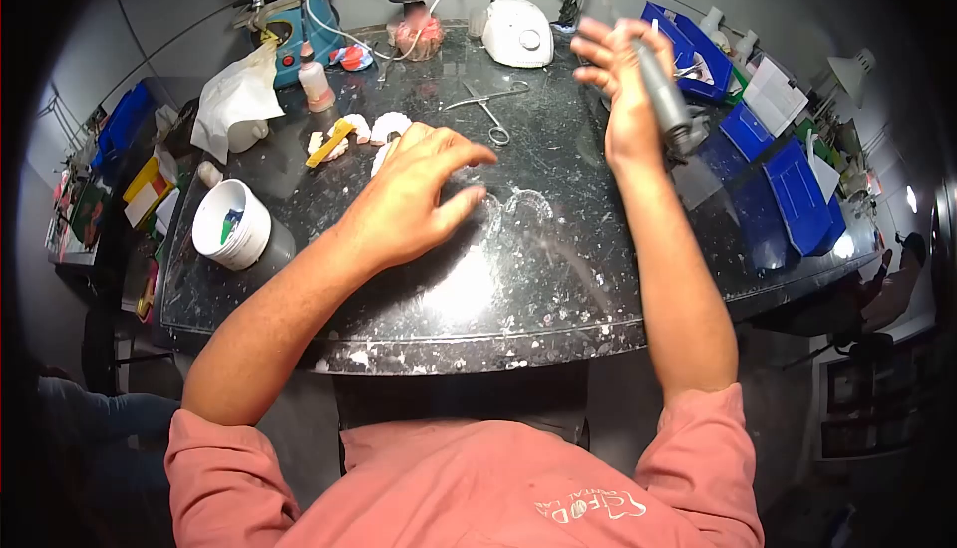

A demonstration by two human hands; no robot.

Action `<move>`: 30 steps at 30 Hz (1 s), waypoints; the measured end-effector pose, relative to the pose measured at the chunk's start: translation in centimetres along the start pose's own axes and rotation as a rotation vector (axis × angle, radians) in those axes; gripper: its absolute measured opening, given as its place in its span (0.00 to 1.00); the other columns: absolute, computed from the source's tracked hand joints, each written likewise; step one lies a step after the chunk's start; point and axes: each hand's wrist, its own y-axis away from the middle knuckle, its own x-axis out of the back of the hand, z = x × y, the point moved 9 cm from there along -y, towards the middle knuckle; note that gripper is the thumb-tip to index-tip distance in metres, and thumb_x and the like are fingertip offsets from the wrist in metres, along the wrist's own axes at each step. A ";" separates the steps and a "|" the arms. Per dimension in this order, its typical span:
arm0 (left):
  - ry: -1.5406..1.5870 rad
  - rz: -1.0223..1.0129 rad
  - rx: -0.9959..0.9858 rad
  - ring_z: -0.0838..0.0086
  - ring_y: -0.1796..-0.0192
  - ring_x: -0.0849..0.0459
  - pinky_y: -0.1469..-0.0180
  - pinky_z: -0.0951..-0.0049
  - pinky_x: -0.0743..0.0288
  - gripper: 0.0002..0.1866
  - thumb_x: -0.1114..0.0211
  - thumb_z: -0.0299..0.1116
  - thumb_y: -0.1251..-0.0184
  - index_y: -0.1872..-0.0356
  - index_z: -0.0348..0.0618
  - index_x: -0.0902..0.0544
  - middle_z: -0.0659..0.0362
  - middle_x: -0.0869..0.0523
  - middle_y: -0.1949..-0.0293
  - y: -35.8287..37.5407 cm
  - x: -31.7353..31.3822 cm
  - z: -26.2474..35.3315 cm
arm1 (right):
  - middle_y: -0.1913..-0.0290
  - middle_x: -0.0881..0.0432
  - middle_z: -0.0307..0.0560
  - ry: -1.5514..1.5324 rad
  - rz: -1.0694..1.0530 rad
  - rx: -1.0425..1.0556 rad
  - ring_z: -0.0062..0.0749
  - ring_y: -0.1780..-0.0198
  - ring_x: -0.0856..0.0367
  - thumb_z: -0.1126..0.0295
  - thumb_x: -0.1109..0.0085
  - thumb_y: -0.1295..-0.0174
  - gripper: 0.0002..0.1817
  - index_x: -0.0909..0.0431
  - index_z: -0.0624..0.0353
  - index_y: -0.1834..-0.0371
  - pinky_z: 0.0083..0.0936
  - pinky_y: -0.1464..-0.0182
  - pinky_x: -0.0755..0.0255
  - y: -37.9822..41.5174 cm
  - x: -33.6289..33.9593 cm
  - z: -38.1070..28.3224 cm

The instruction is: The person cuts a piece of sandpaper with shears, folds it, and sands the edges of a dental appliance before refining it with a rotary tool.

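While the left hand point(424, 184) curls loosely, hold hidden, the right hand point(626, 79) splays at one o'clock, grip on the stiff-looking grey tool point(660, 91) unclear; mid-barrel seems safest.

The handpiece point(660, 94) looks smooth, the scissors point(481, 101) shiny metal, the tabletop point(538, 314) glossy.

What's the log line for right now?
left hand: open, by white dental casts | right hand: at grey cylinder, grip unclear | ring-handled instrument: open on bench
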 end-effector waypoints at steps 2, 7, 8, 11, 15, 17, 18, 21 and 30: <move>-0.204 -0.080 -0.133 0.60 0.45 0.27 0.39 0.62 0.35 0.10 0.29 0.32 0.43 0.59 0.47 0.13 0.58 0.20 0.51 0.0 -0.4 0.7 | 0.58 0.16 0.48 0.151 -0.028 0.014 0.27 0.59 0.15 0.64 0.40 0.31 0.13 0.27 0.58 0.51 0.21 0.61 0.21 1.5 0.6 1.8; -0.252 -0.098 -0.191 0.61 0.45 0.26 0.41 0.59 0.35 0.11 0.25 0.29 0.49 0.63 0.49 0.13 0.60 0.20 0.50 1.1 -1.3 0.6 | 0.65 0.17 0.41 0.075 -0.171 -0.150 0.22 0.62 0.15 0.70 0.38 0.32 0.07 0.26 0.57 0.57 0.19 0.62 0.22 3.6 -2.2 2.3; -0.248 -0.109 -0.194 0.61 0.46 0.26 0.42 0.60 0.35 0.10 0.25 0.29 0.49 0.63 0.48 0.14 0.61 0.20 0.51 1.3 -1.4 0.6 | 0.67 0.17 0.40 0.125 -0.161 -0.133 0.23 0.64 0.15 0.70 0.38 0.32 0.06 0.26 0.56 0.58 0.19 0.63 0.22 4.0 -2.6 2.0; -0.234 -0.098 -0.147 0.63 0.49 0.25 0.46 0.62 0.34 0.09 0.26 0.30 0.47 0.65 0.46 0.14 0.60 0.20 0.55 1.3 -1.1 0.8 | 0.64 0.15 0.48 0.345 -0.314 -0.046 0.27 0.58 0.14 0.76 0.43 0.31 0.08 0.33 0.59 0.56 0.23 0.56 0.19 4.8 -4.2 1.6; -0.223 0.016 0.005 0.65 0.59 0.24 0.54 0.65 0.33 0.07 0.28 0.32 0.42 0.69 0.42 0.17 0.58 0.20 0.65 1.2 0.6 -0.7 | 0.61 0.19 0.45 0.292 -0.323 0.007 0.27 0.53 0.15 0.81 0.39 0.36 0.12 0.33 0.59 0.57 0.20 0.51 0.21 5.8 -5.5 1.0; -0.184 0.162 0.076 0.66 0.68 0.26 0.61 0.68 0.33 0.08 0.32 0.31 0.36 0.71 0.39 0.20 0.56 0.24 0.73 1.2 2.8 -2.6 | 0.64 0.16 0.41 0.219 -0.288 0.050 0.22 0.59 0.14 0.79 0.33 0.40 0.12 0.27 0.58 0.58 0.19 0.57 0.20 6.0 -5.5 1.4; -0.165 0.196 0.123 0.68 0.68 0.26 0.61 0.69 0.33 0.07 0.34 0.29 0.35 0.70 0.39 0.21 0.56 0.24 0.72 1.0 3.9 -3.6 | 0.64 0.16 0.40 0.242 -0.323 0.055 0.21 0.59 0.15 0.79 0.33 0.40 0.12 0.27 0.58 0.58 0.18 0.58 0.20 6.1 -5.8 1.5; -0.002 0.299 0.145 0.69 0.65 0.26 0.58 0.71 0.31 0.05 0.38 0.25 0.34 0.59 0.39 0.23 0.59 0.24 0.63 0.8 4.9 -4.7 | 0.66 0.17 0.39 0.299 -0.386 0.022 0.20 0.61 0.15 0.78 0.33 0.40 0.13 0.27 0.57 0.57 0.18 0.60 0.21 6.5 -6.1 1.8; -0.181 0.067 0.141 0.62 0.55 0.22 0.49 0.64 0.30 0.13 0.26 0.33 0.44 0.60 0.41 0.16 0.55 0.19 0.62 1.2 1.2 -2.7 | 0.67 0.18 0.40 0.384 -0.542 -0.023 0.26 0.65 0.16 0.77 0.31 0.44 0.15 0.27 0.55 0.56 0.24 0.61 0.21 7.3 -7.5 2.6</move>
